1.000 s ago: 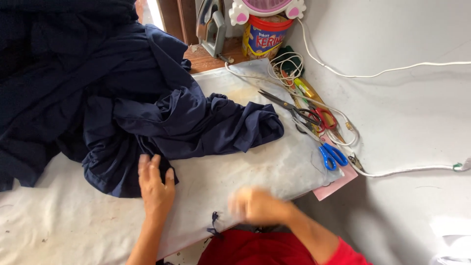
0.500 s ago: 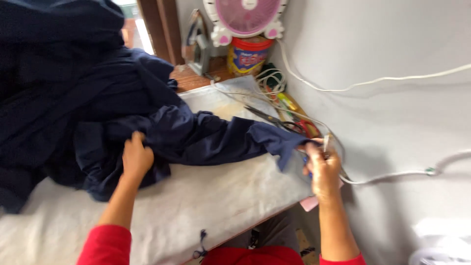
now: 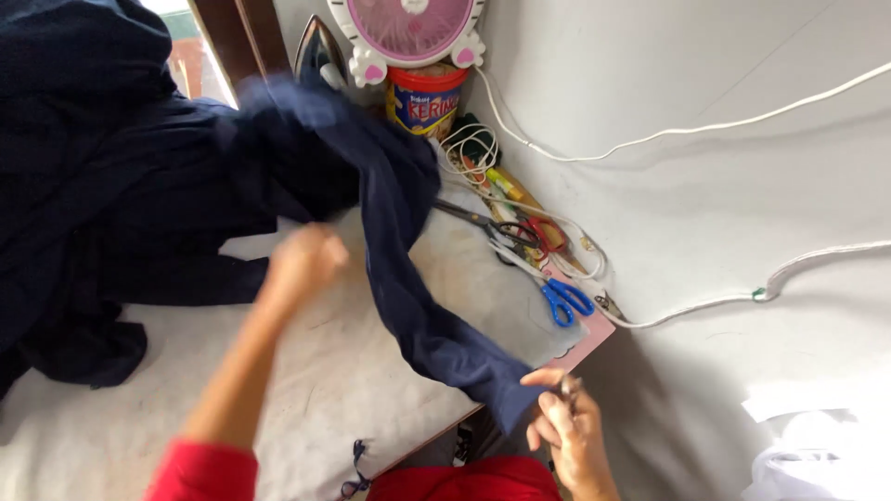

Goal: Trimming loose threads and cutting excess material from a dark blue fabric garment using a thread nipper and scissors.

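- Navy cloth (image 3: pixel 399 241) is being spread over the padded worktop (image 3: pixel 306 371), one long strip of it running from the heap at the back left down to the front edge.
- The lower end of that strip is being pinched by the right hand (image 3: pixel 568 429), fingers closed on the cloth's corner just past the worktop's edge.
- The left hand (image 3: pixel 304 263) is being held above the middle of the worktop, beside the strip; it is blurred, so it cannot be told whether it is gripping cloth or is only near it.
- The bulk of the cloth is being left piled at the back left, partly covering an iron (image 3: pixel 320 56) standing by a pink fan (image 3: pixel 408 26).
- Scissors (image 3: pixel 564 299) with blue handles, a darker pair (image 3: pixel 497 225) and coiled white cable (image 3: pixel 469 148) are lying along the right edge, close to the strip but apart from it.
- The step in hand is judged to be the pulling-out and straightening of one section.
- The next move is judged to call for even tension between both hands, with the strip being kept clear of the scissors and cable.
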